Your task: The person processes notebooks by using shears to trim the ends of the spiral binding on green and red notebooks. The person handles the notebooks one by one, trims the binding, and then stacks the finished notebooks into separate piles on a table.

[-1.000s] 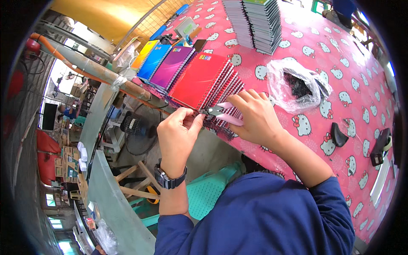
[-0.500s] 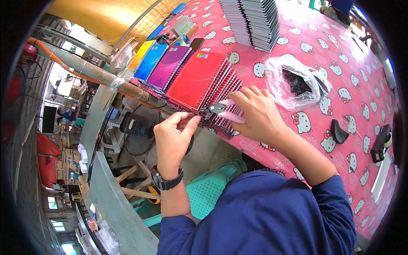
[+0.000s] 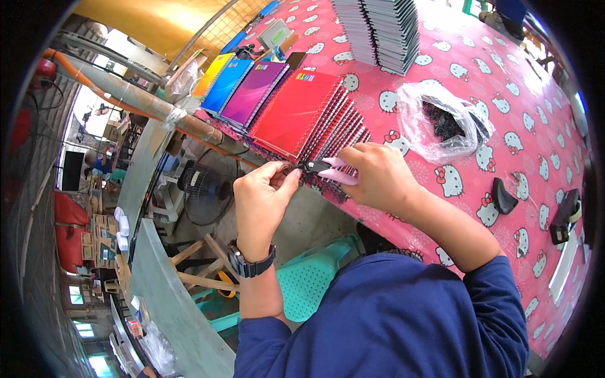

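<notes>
My right hand (image 3: 384, 176) grips pliers (image 3: 339, 171) with pink handles and dark jaws. The jaws point left, to the near corner of a stack of red spiral notebooks (image 3: 293, 113). Right at the jaw tips, my left hand (image 3: 261, 198) is closed in a pinch on a thin dark spiral coil (image 3: 288, 169), partly hidden by the fingers. Whether the jaws bite on the coil is too small to tell. The red notebooks lie fanned at the table edge, their bindings facing right. Purple (image 3: 255, 91), blue (image 3: 227, 86) and yellow (image 3: 213, 74) notebooks lie beyond them to the left.
A clear plastic bag (image 3: 409, 120) with black curly bits lies right of the notebooks on the pink patterned table (image 3: 428, 208). Tall notebook stacks (image 3: 378, 34) stand behind. A black curved piece (image 3: 503, 196) and a tape dispenser (image 3: 564, 217) lie right. Below is a green plastic chair (image 3: 309, 286).
The pliers have shifted slightly left and their jaws now meet my left fingertips. My right hand has moved a little left and down with them. The left hand stays nearly in place.
</notes>
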A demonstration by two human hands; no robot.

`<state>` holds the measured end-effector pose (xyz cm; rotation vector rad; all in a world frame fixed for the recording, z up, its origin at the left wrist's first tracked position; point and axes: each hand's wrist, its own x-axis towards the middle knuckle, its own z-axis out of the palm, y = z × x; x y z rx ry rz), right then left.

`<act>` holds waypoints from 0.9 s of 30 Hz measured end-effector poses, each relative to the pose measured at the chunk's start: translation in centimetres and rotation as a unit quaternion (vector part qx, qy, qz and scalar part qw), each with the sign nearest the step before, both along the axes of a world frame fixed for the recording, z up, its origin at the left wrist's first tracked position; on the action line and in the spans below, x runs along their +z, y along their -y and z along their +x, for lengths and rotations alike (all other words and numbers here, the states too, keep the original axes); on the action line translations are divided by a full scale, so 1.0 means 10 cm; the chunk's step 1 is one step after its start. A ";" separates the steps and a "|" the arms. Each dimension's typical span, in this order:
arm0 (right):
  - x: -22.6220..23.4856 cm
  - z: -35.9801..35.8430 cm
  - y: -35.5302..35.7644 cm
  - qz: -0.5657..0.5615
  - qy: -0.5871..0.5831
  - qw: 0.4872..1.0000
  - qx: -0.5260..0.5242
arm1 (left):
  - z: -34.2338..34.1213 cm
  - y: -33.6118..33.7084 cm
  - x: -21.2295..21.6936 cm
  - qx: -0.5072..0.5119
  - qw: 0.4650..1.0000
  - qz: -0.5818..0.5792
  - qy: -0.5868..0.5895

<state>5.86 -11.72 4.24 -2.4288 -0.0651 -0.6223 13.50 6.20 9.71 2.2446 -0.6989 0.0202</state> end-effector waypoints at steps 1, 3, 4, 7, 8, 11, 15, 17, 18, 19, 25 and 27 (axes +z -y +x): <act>0.02 0.00 0.00 0.010 -0.010 1.000 -0.004 | 0.00 0.00 -0.01 -0.002 1.000 -0.014 -0.003; 0.00 0.01 0.01 0.020 -0.021 1.000 -0.008 | 0.01 0.00 -0.03 -0.003 1.000 -0.028 -0.007; -0.04 0.02 0.03 0.038 -0.041 0.998 0.018 | 0.01 -0.01 -0.04 -0.002 1.000 -0.025 0.001; -0.06 0.03 0.06 0.059 -0.071 0.995 0.037 | 0.02 -0.01 -0.03 0.008 1.000 -0.012 0.008; -0.06 0.03 0.07 0.062 -0.081 0.994 0.029 | 0.02 -0.01 -0.03 0.017 1.000 -0.002 0.007; -0.02 -0.01 0.10 -0.018 0.028 0.999 -0.006 | 0.01 -0.02 -0.02 0.007 1.000 0.012 -0.017; 0.01 -0.05 0.10 -0.067 0.044 0.995 -0.054 | 0.01 -0.01 -0.08 -0.007 1.000 -0.014 -0.014; -0.02 -0.02 0.09 -0.083 0.060 0.993 -0.063 | 0.02 0.01 -0.08 -0.007 1.000 -0.003 -0.014; -0.04 0.00 0.09 -0.081 0.059 0.993 -0.065 | 0.01 0.02 -0.07 -0.009 1.000 -0.001 -0.015; -0.07 0.01 0.09 -0.056 0.040 0.997 -0.040 | 0.00 0.02 -0.04 -0.003 1.000 0.011 -0.016; -0.07 0.00 0.10 -0.005 -0.026 1.000 0.003 | 0.03 0.01 -0.09 -0.014 1.000 0.009 0.007; -0.08 -0.02 0.12 -0.009 -0.035 0.999 0.009 | 0.03 0.00 -0.10 -0.016 1.000 0.006 0.012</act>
